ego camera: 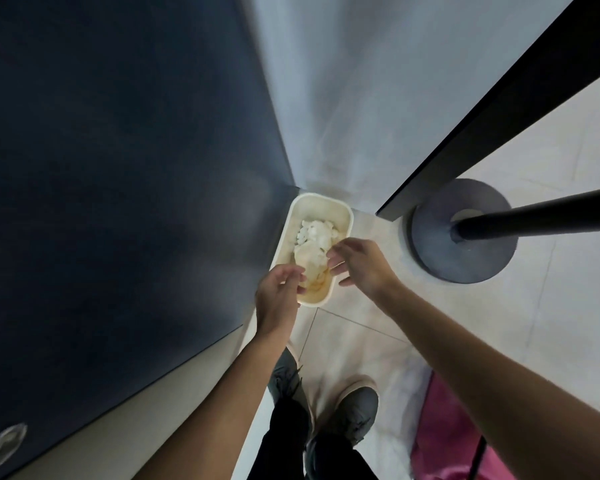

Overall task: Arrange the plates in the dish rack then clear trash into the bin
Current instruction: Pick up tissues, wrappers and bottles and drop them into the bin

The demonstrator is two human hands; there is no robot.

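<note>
fig.: my right hand point(359, 263), fingers relaxed and empty, and left hand point(279, 289), fingers curled, hold unclear, hung over the cream floor bin point(321, 199) containing crumpled white trash point(317, 235). risk, i judged: scraps released off-centre would miss its narrow opening.

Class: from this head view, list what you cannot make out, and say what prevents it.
Head view, the near end of the bin: covered by the left hand.
Head view, whether the right hand pinches the white crumpled trash: its fingers overlap it.
Head view, the pink object: cut off by the bottom edge.
Head view, the round shiny thing at bottom left: blurred, cut by the edge.
</note>
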